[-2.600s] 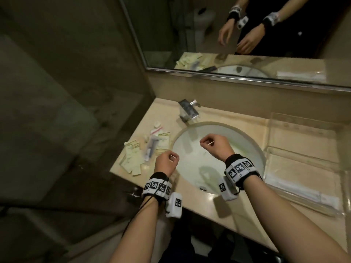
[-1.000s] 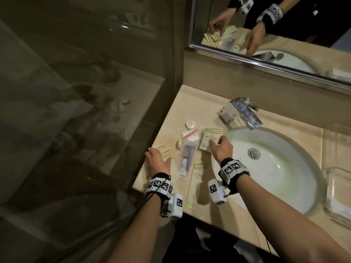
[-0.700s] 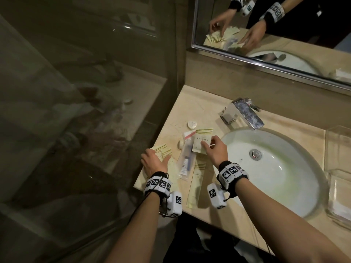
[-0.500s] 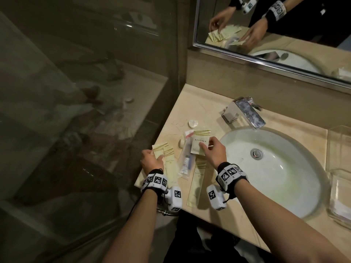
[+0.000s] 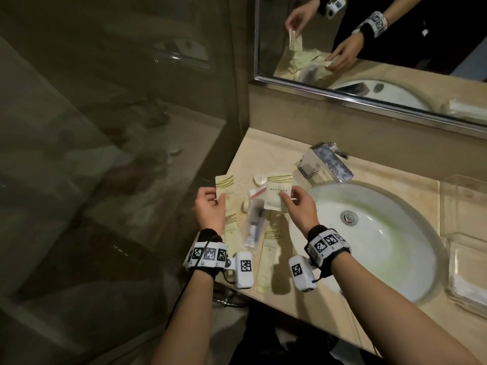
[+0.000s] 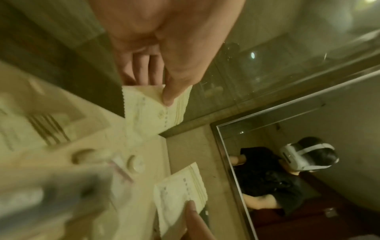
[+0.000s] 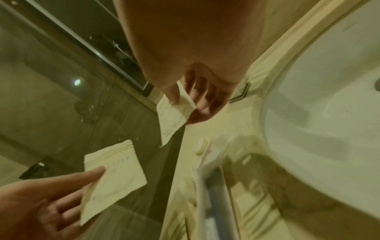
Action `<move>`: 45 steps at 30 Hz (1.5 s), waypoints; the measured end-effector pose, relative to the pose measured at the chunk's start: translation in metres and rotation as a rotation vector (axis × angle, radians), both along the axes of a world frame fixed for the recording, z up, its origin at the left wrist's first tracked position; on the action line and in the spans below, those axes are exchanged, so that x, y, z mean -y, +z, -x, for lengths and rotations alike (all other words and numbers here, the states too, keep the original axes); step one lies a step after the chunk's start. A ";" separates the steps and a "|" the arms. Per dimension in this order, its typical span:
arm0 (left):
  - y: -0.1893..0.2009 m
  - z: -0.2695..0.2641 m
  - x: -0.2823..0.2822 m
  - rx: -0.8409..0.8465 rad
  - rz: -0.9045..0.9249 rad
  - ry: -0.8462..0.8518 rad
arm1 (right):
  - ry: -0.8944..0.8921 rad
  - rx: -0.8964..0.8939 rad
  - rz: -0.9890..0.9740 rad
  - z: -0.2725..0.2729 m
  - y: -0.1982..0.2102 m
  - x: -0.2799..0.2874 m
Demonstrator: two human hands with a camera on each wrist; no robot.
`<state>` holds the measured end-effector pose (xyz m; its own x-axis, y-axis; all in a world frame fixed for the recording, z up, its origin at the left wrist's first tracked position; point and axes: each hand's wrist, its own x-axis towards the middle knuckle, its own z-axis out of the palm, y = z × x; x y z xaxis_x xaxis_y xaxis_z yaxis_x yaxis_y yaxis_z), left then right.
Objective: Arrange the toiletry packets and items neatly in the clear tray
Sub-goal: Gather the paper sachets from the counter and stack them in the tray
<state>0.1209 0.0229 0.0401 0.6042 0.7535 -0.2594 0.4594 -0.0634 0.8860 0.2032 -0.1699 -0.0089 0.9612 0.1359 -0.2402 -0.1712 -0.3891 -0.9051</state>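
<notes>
My left hand (image 5: 210,206) pinches a cream packet (image 5: 224,187) between thumb and fingers, lifted off the counter; the left wrist view shows this packet (image 6: 152,110) under the thumb. My right hand (image 5: 297,206) pinches a second cream packet (image 5: 279,192), also lifted, seen in the right wrist view as a white packet (image 7: 172,116). Between the hands lie a clear toothbrush pouch (image 5: 254,222), a long cream packet (image 5: 268,256), another packet (image 5: 231,230) and a round soap (image 5: 259,179). The clear tray (image 5: 466,262) stands at the far right of the counter.
A white basin (image 5: 374,238) with a steel tap (image 5: 326,164) separates the packets from the tray. A glass shower wall (image 5: 105,154) borders the counter's left edge. A mirror (image 5: 369,43) hangs behind, and the counter's front edge is near my wrists.
Both hands have lifted their packets off the counter and raised them. The left hand's packet came up from the left pile, the right hand's from beside the basin.
</notes>
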 end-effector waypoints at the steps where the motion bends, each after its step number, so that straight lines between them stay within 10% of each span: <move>1: 0.004 -0.005 0.008 0.019 0.077 -0.038 | -0.003 0.003 -0.042 -0.002 0.005 0.005; 8: 0.025 -0.038 0.080 0.136 0.415 -0.274 | -0.101 0.007 -0.229 -0.011 0.050 0.069; 23: 0.046 -0.082 0.304 0.135 0.395 -0.773 | -0.497 0.079 -0.211 0.035 0.088 0.309; 34: 0.005 -0.076 0.454 0.032 0.371 -0.678 | -0.699 -0.028 -0.078 0.050 0.043 0.484; 45: -0.035 -0.069 0.481 -0.155 0.389 -0.469 | -0.620 -0.346 -0.026 0.026 -0.003 0.513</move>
